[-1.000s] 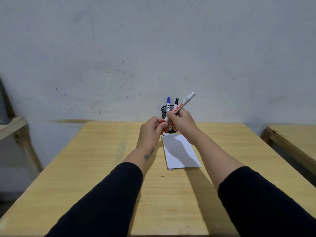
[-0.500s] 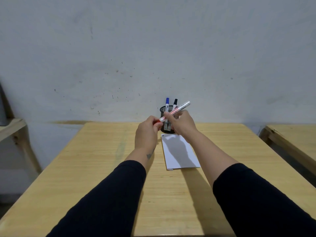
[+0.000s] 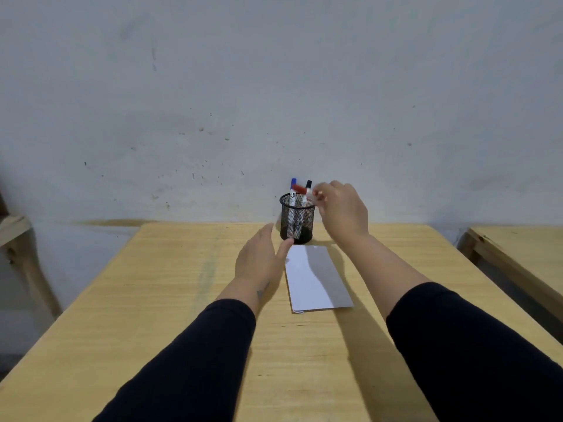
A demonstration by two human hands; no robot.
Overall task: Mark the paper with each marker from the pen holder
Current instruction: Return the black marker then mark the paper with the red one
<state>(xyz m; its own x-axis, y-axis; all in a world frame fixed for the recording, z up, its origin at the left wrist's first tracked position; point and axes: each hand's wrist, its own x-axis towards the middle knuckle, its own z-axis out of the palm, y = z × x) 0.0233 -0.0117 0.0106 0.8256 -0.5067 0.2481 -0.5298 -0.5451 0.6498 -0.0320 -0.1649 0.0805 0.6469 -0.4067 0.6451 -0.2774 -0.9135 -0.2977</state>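
A black mesh pen holder (image 3: 297, 219) stands at the far edge of the wooden table (image 3: 170, 300), with a blue-capped marker (image 3: 293, 190) and a black-capped marker (image 3: 308, 185) upright in it. My right hand (image 3: 341, 208) is raised beside the holder's rim and grips a red-capped marker (image 3: 301, 189), which lies nearly level above the opening, cap pointing left. My left hand (image 3: 262, 257) hovers flat and open just in front of the holder, holding nothing. A white sheet of paper (image 3: 313, 277) lies on the table right in front of the holder.
A pale, speckled wall (image 3: 274, 102) rises directly behind the table. Another wooden table (image 3: 518, 257) stands to the right across a narrow gap. A wooden frame (image 3: 15, 236) shows at the left edge.
Both hands held the red marker together before. Now my left hand has let go and dropped flat, and my right hand has carried the capped marker up and back over the holder.
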